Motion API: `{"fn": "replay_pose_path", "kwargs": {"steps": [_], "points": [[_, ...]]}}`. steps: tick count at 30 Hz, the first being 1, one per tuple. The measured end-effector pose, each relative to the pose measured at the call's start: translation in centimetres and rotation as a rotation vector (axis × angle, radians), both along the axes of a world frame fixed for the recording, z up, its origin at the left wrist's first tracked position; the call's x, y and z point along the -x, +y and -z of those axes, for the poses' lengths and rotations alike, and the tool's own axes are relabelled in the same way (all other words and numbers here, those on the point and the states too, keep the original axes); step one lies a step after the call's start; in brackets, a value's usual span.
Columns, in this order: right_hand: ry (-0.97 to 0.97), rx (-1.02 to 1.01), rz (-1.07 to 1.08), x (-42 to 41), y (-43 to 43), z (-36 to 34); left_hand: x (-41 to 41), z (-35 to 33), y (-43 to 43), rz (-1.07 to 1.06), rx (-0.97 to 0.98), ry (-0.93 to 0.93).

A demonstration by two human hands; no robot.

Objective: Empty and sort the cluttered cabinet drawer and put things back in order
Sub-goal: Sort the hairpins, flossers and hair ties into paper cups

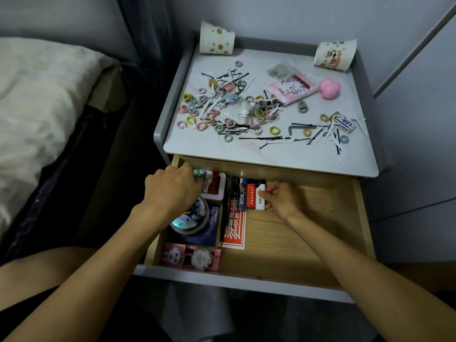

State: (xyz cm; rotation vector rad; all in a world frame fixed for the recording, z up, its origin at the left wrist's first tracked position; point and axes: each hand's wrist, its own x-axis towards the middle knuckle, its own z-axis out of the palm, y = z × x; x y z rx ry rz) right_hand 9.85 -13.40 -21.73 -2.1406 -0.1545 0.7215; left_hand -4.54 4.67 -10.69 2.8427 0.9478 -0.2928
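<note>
The wooden drawer [308,243] is pulled out under the cabinet top [271,156]. Along its left side lie a pink card with a round badge [192,259], a round tin [192,218] on a dark blue box, a red and white box [214,185] and a red card [234,230]. A row of lighters and pens [243,193] stands at the back. My right hand [281,199] pinches a white lighter [261,199] at the row's right end. My left hand [172,188] rests curled over the back left corner, fingers on a shiny item by the red and white box.
Hair ties [204,112], bobby pins [259,138], a pink packet [293,88], a pink sponge [329,88] and two tipped paper cups [216,38] litter the cabinet top. A bed [37,107] lies to the left, a wall to the right.
</note>
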Motion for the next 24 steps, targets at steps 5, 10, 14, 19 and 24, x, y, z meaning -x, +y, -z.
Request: {"fn": "replay_pose_path", "kwargs": {"steps": [5,10,14,19,24], "points": [[-0.075,0.06,-0.011,0.2,-0.1,0.1,0.1,0.2,0.0,0.018,-0.021,-0.017],[-0.415,0.269,-0.219,3.1,0.7,-1.6,0.1,0.3,-0.2,0.031,-0.044,-0.016],[-0.431,0.341,-0.364,4.7,1.7,-1.8,0.0,0.0,-0.3,0.025,-0.037,-0.002],[-0.474,0.384,-0.417,4.4,2.1,-1.4,-0.1,0.2,-0.3,0.014,-0.034,0.001],[-0.417,0.219,-0.437,3.8,1.7,-3.6,-0.2,-0.1,-0.7,-0.018,-0.016,-0.045]]}}
